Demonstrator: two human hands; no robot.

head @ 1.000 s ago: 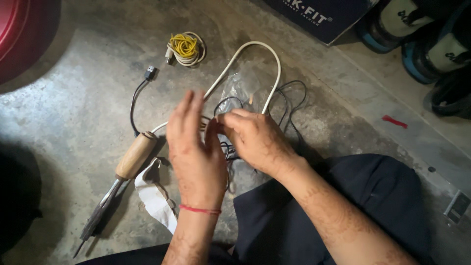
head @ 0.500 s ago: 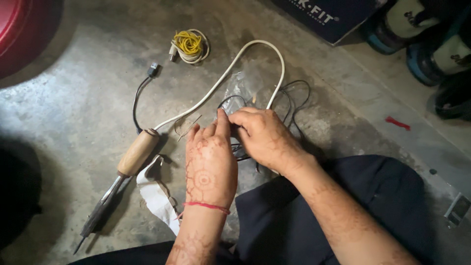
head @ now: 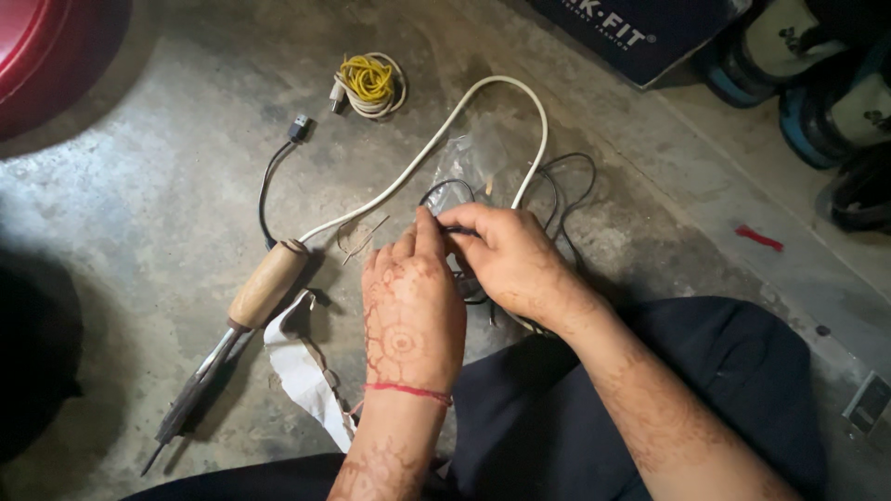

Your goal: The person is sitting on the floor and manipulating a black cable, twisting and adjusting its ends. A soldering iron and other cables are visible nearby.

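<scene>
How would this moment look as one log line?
left hand, right hand: pinching thin black wire | soldering iron: lying on concrete floor

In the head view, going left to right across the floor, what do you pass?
Red tub → soldering iron with wooden handle → yellow wire coil → left hand → right hand → red scrap → shoes.

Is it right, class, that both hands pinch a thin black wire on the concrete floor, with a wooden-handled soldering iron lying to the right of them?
Not quite. The head view shows the soldering iron lying to the left of the hands, not the right. The rest holds: the left hand and right hand pinch the black wire over the floor.
</scene>
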